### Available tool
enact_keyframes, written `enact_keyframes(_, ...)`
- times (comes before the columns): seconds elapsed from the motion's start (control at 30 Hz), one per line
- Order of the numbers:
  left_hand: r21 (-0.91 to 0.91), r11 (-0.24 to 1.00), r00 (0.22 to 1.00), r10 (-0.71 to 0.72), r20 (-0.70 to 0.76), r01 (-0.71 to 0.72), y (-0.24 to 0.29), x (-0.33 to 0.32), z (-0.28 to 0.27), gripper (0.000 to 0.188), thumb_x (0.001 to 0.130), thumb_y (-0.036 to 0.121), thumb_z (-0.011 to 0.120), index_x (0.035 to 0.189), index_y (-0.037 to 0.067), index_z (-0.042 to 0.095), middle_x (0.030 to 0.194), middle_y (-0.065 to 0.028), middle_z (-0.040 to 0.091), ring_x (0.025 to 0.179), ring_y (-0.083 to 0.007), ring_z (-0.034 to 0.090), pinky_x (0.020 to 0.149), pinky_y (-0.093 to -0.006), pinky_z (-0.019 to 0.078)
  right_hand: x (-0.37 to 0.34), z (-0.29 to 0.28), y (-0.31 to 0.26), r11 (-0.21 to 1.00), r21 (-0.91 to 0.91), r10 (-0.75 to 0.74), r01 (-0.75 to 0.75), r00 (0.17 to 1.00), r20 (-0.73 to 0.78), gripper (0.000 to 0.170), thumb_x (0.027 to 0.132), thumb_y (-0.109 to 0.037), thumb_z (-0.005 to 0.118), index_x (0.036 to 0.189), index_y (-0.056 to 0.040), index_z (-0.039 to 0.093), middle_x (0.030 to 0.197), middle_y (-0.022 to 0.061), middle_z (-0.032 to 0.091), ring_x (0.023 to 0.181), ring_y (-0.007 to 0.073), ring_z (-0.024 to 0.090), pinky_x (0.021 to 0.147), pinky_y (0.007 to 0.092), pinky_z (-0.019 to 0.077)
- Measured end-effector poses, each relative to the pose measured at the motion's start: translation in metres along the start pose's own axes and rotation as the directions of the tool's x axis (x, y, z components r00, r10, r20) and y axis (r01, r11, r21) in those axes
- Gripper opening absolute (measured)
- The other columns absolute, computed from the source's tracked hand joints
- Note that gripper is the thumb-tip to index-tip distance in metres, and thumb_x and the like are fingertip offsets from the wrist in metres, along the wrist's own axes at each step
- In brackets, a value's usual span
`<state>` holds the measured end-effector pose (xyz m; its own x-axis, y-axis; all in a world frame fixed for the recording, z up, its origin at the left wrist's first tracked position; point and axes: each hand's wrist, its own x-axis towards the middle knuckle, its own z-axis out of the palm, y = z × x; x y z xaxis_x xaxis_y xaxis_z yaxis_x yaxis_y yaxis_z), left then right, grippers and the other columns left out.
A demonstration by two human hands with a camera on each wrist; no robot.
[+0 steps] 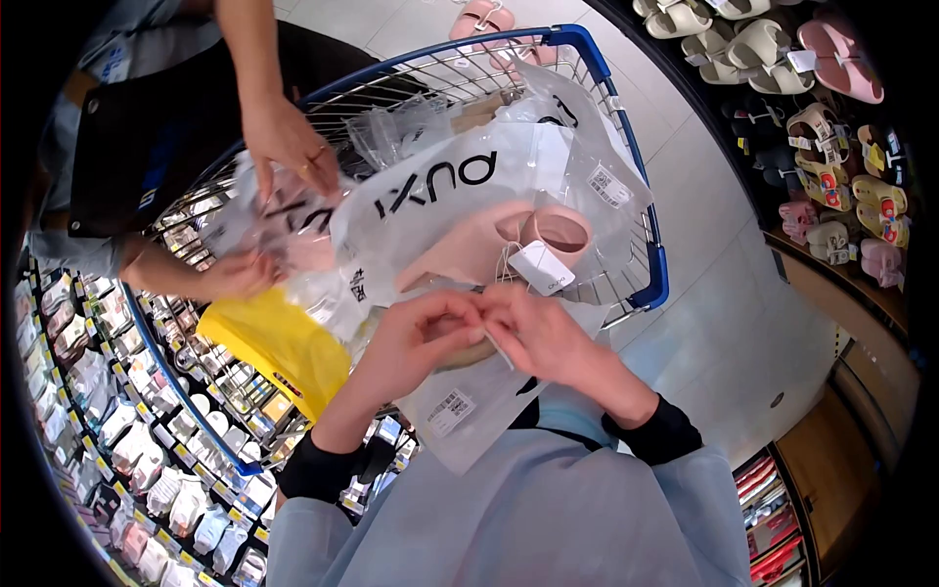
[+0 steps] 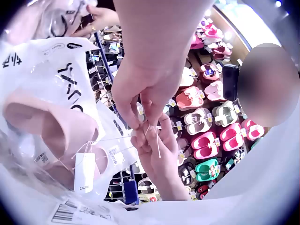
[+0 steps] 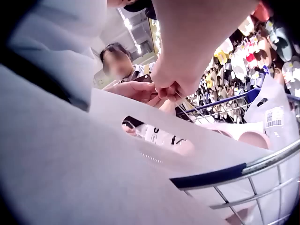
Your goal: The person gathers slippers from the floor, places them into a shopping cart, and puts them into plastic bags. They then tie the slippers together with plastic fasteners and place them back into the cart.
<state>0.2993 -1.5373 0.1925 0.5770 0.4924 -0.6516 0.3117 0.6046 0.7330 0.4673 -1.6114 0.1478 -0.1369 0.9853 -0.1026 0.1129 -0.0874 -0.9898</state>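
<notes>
Both hands meet over the near side of a shopping cart, fingertips together. My left hand point(image 1: 423, 331) and right hand point(image 1: 540, 335) pinch a thin white string point(image 2: 159, 147) between them. It runs to a pair of pink slippers point(image 1: 558, 233), which lie on white plastic bags in the cart. From the slippers hangs a white tag point(image 1: 541, 268), also seen in the left wrist view. Below my hands is a clear frosted bag point(image 1: 479, 416) with a barcode sticker point(image 1: 451, 411). In the right wrist view, my right hand point(image 3: 178, 75) partly hides the string's end.
The wire cart point(image 1: 657, 279) has a blue rim. Another person's hands point(image 1: 284, 142) handle a bagged item at its left. A yellow bag point(image 1: 279, 347) lies at that side. Shelves of slippers point(image 1: 831, 137) stand right; packaged goods point(image 1: 147, 450) fill shelves at left.
</notes>
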Motion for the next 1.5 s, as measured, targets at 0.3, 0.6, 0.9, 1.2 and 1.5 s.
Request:
enact_keyframes(0.3, 0.014, 0.997, 0.994, -0.078, -0.072, 0.079, -0.023, 0.017, 0.007, 0.010, 0.077, 0.002, 0.066, 0.086, -0.002, 0.065, 0.079, -0.0020, 0.063, 0.076, -0.0064, 0.057, 0.070, -0.0202, 0.0463, -0.018, 0.000, 0.019, 0.986, -0.137, -0.100, 0.093, 0.994, -0.051, 0.020, 0.083, -0.006, 0.055, 0.100, -0.0018, 0.045, 0.082, 0.0149, 0.057, 0.075, 0.0334, 0.058, 0.062, 0.0387, 0.0475)
enact_keyframes(0.6, 0.135, 0.991, 0.977, 0.021, -0.210, 0.008, -0.024, 0.061, 0.002, 0.010, 0.078, 0.004, 0.065, 0.087, -0.001, 0.064, 0.077, -0.0010, 0.062, 0.069, -0.0048, 0.055, 0.062, -0.0179, 0.0427, 0.013, -0.028, 0.047, 0.995, 0.040, 0.091, -0.092, 0.996, 0.013, 0.011, 0.083, -0.009, 0.055, 0.088, 0.0002, 0.056, 0.075, 0.0150, 0.058, 0.065, 0.0317, 0.055, 0.059, 0.0358, 0.0436)
enact_keyframes(0.9, 0.078, 0.995, 0.968, 0.086, -0.238, -0.069, -0.024, 0.117, -0.034, 0.020, 0.077, 0.006, 0.066, 0.095, 0.000, 0.063, 0.077, -0.0015, 0.061, 0.070, -0.0065, 0.055, 0.066, -0.0194, 0.0437, 0.049, -0.041, 0.083, 0.957, 0.213, 0.190, -0.195, 0.981, 0.044, 0.016, 0.087, -0.013, 0.052, 0.084, 0.0016, 0.059, 0.066, 0.0028, 0.056, 0.061, 0.0099, 0.050, 0.057, 0.0253, 0.0393)
enact_keyframes(1.2, 0.259, 0.950, 0.978, 0.198, -0.068, -0.174, -0.015, 0.122, -0.048, 0.017, 0.079, 0.004, 0.063, 0.096, 0.000, 0.063, 0.080, -0.0004, 0.061, 0.073, -0.0064, 0.055, 0.069, -0.0198, 0.0442, 0.059, -0.052, 0.086, 0.853, 0.368, 0.305, -0.371, 0.925, 0.225, 0.015, 0.092, -0.013, 0.048, 0.091, -0.0023, 0.057, 0.060, -0.0037, 0.048, 0.057, 0.0023, 0.041, 0.052, 0.0191, 0.0320)
enact_keyframes(1.5, 0.393, 0.826, 0.893, 0.450, -0.029, -0.404, -0.009, 0.116, -0.042, 0.036, 0.076, 0.004, 0.064, 0.111, 0.006, 0.059, 0.111, -0.0063, 0.055, 0.073, -0.0086, 0.056, 0.067, -0.0208, 0.0458, 0.056, -0.045, 0.086, 0.846, 0.407, 0.327, -0.343, 0.938, 0.112, 0.010, 0.090, -0.008, 0.047, 0.086, -0.0024, 0.054, 0.059, -0.0077, 0.041, 0.053, 0.0002, 0.031, 0.048, 0.0187, 0.0247)
